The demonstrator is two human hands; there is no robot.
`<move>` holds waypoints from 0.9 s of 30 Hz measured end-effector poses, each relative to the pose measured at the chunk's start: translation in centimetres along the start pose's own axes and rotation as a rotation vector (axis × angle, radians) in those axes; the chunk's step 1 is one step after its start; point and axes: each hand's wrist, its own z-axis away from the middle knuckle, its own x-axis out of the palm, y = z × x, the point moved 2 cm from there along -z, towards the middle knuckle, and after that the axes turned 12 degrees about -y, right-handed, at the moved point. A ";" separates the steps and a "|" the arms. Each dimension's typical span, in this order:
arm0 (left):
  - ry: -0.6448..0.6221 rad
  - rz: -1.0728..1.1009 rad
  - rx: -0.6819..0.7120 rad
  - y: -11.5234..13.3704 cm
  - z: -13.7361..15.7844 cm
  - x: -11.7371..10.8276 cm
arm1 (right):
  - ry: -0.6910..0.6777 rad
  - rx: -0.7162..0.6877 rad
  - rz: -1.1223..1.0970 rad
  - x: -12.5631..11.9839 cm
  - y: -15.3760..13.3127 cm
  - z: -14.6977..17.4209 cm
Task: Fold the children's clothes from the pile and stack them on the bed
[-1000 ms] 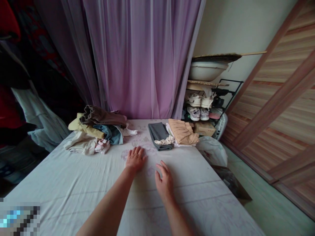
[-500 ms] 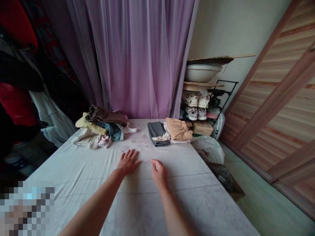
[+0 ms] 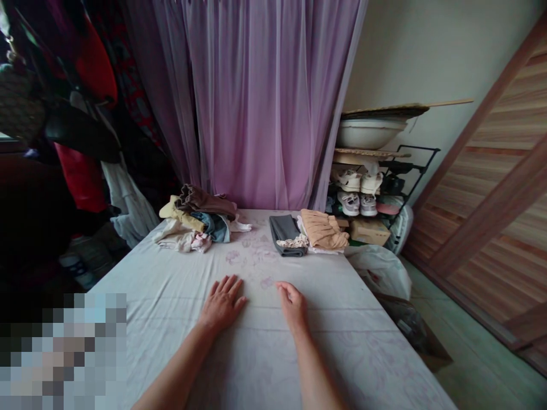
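Note:
My left hand (image 3: pixel 222 303) lies palm down on the white sheet (image 3: pixel 256 353), fingers spread, holding nothing. To its right, my right hand (image 3: pixel 292 302) rests on its side on the same sheet, fingers curled in and nothing seen in them. Beyond the hands on the left is a loose heap of clothes: brown trousers (image 3: pixel 209 203), a yellow garment (image 3: pixel 183 214), a blue one (image 3: pixel 217 228) and a cream one (image 3: pixel 175 234). On the far right lie a folded dark grey garment (image 3: pixel 282 226) with a ruffled light piece (image 3: pixel 293 242) on it, and a folded peach garment (image 3: pixel 323 229).
A purple curtain (image 3: pixel 256 114) hangs behind the sheet's far edge. At right stand a shoe rack (image 3: pixel 421 169) with shoes (image 3: pixel 349 203), a white basin (image 3: pixel 371 134) and a plastic bag (image 3: pixel 380 267). Bags and clothes hang at left. Slatted wooden doors (image 3: pixel 487 193) are at far right.
The view has turned slightly left, so everything sits further right. My left hand has drawn back a little towards me; my right hand stays curled on the sheet.

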 end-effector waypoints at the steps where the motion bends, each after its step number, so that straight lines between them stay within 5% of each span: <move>1: 0.008 0.005 -0.003 -0.1 0.6 0.2 | 0.003 0.013 -0.030 0.0 0.2 0.0; 8: -0.017 0.020 0.043 -0.3 3.0 0.7 | 0.027 0.105 -0.190 0.2 0.5 -0.3; 17: -0.014 -0.039 -0.079 -6.5 -1.7 -2.3 | -0.028 0.121 -0.159 0.1 0.5 0.0; 21: 0.022 -0.074 -0.193 -10.3 -4.7 -5.8 | -0.019 0.163 -0.178 0.1 0.3 -0.1; 27: 0.246 -0.128 -0.389 -13.7 -9.3 -15.6 | -0.025 0.214 -0.113 0.3 1.1 -0.2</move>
